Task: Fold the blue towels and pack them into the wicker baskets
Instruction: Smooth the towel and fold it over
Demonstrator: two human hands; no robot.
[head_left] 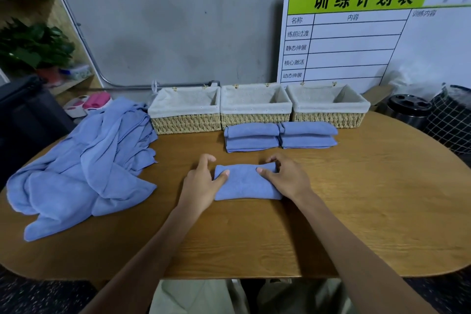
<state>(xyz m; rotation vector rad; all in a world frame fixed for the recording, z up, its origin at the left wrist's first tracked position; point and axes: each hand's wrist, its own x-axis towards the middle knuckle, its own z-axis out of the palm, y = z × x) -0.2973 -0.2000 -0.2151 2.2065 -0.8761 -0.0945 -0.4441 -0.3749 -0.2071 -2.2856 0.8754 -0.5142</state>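
A folded blue towel (244, 183) lies in the middle of the wooden table (356, 199). My left hand (201, 181) grips its left end, thumb on top and fingers curled over the far edge. At the right end my right hand (285, 176) grips the same way. Two stacks of folded blue towels (280, 136) sit just beyond, in front of three lined wicker baskets: left basket (184, 109), middle basket (254, 106), right basket (328, 104). No towel shows inside any of them. A heap of unfolded blue towels (84, 168) covers the table's left side.
A white planning board (369, 33) leans on the wall behind the baskets. A black round container (407, 109) and a checked bag (451, 120) stand off the table's right edge. On the left are a shelf with a plant (33, 46) and a pink-and-white item (89, 103).
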